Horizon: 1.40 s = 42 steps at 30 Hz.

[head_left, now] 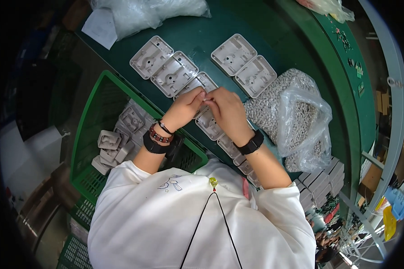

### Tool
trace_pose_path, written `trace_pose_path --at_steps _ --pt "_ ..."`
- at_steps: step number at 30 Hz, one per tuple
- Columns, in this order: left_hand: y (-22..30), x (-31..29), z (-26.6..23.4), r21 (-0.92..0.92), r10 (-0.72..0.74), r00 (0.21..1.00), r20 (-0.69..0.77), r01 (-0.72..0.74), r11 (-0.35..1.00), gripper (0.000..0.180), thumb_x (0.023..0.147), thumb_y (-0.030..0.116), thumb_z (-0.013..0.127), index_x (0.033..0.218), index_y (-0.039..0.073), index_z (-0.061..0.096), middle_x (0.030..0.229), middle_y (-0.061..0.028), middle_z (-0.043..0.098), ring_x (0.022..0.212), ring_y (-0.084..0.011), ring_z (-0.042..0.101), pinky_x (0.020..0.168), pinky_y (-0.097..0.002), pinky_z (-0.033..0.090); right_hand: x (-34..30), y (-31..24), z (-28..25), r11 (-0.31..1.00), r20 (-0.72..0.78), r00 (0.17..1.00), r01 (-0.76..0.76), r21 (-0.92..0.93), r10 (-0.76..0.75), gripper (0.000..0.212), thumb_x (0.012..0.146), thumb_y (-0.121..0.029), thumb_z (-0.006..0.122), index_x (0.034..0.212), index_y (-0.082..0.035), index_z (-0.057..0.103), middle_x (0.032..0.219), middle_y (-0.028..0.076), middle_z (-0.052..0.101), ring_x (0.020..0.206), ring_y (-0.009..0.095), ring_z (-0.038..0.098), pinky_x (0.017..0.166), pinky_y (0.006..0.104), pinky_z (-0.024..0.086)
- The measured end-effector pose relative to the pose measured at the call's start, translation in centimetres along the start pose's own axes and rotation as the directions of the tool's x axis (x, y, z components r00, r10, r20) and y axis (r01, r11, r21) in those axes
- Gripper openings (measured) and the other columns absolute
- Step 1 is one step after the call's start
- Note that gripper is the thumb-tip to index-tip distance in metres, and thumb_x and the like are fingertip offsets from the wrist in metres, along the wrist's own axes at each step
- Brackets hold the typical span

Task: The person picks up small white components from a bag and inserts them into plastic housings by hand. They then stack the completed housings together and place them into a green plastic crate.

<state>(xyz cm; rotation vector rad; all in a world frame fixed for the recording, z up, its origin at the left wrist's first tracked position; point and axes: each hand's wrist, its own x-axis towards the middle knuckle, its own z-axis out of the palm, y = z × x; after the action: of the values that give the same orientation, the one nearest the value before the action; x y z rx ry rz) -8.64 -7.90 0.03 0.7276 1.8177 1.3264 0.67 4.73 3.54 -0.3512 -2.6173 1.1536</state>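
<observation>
Both my hands meet over the grey housing (pixel 201 85) near the worktop's (pixel 265 27) near edge; left hand (pixel 186 107) and right hand (pixel 224 110) are pinched together, fingertips touching, on a tiny pale piece (pixel 206 99) between them, too small to tell what kind. The housing lies open side up, third in a diagonal row of grey housings (pixel 164 65), with a second pair (pixel 244 65) further along the worktop. More housings run under my right wrist toward the near edge (pixel 231 148). Risks as I judge them: the piece is so small that a slack pinch drops it, and it could fall into a housing cavity or roll off the near edge into the green crate (pixel 94 134) of grey parts (pixel 116 143) below. My right forearm lies just beside the open bag of small grey bits (pixel 296 112); an elbow swing could tip it and spill bits across the worktop. My wrists hover over the row near the edge, so a careless drag could push a housing off. My hands also block my view of the seat, so the piece could go in crooked.
</observation>
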Motion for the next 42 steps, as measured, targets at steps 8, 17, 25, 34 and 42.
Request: trace_pose_path --at_steps 8,17,25,34,42 --pt "-2.6 2.0 -6.5 0.626 0.159 0.87 -0.467 0.198 0.754 0.018 0.079 0.022 0.058 0.088 0.008 0.054 0.079 -0.0103 0.055 0.07 -0.0301 0.057 0.056 -0.0362 0.045 10.2 3.5 3.5 0.873 0.104 0.898 0.44 -0.212 -0.428 0.008 0.071 -0.012 0.06 0.074 -0.007 0.055 0.072 0.006 0.052 0.065 0.024 0.052 0.06 0.0324 0.041" --pt "-4.0 3.1 -8.5 0.697 0.007 0.872 -0.489 0.386 0.604 0.027 0.072 0.019 0.064 0.098 0.011 0.058 0.088 -0.0083 0.055 0.075 -0.029 0.059 0.059 -0.0364 0.049 15.2 6.9 10.4 0.682 0.296 0.767 0.641 -0.352 -0.569 0.008 0.067 -0.012 0.056 0.059 -0.01 0.056 0.077 0.001 0.046 0.08 0.018 0.046 0.065 0.0298 0.036" --pt "-4.1 3.8 -8.6 0.512 -0.004 0.851 -0.526 0.32 0.797 0.021 0.079 0.023 0.058 0.096 0.011 0.058 0.088 -0.007 0.054 0.067 -0.0221 0.058 0.054 -0.0319 0.046 13.2 7.8 9.3 0.712 0.307 0.799 0.6 -0.364 -0.517 0.007 0.071 -0.014 0.057 0.071 -0.011 0.063 0.092 0.006 0.048 0.089 0.023 0.046 0.075 0.0324 0.037" --pt "-1.4 3.5 -6.0 -0.932 -0.409 0.896 -0.171 -0.012 0.362 0.036 0.09 0.04 0.04 0.093 0.006 0.053 0.088 -0.0022 0.052 0.069 -0.0128 0.049 0.058 -0.0241 0.039 7.6 -1.1 5.2 0.957 0.051 0.957 0.288 -0.018 -0.287 0.026 0.065 -0.013 0.068 0.091 -0.012 0.062 0.102 0.009 0.046 0.093 0.028 0.043 0.079 0.0382 0.036" --pt "1.6 3.1 -4.8 -0.988 -0.442 0.896 -0.042 0.027 0.149 0.035 0.09 0.04 0.041 0.093 0.007 0.052 0.088 -0.001 0.052 0.07 -0.0104 0.047 0.06 -0.0208 0.035 6.4 -0.4 4.6 0.968 0.046 0.973 0.22 0.12 -0.227 0.022 0.07 -0.004 0.064 0.09 -0.011 0.06 0.096 0.008 0.048 0.087 0.023 0.046 0.072 0.0296 0.039"
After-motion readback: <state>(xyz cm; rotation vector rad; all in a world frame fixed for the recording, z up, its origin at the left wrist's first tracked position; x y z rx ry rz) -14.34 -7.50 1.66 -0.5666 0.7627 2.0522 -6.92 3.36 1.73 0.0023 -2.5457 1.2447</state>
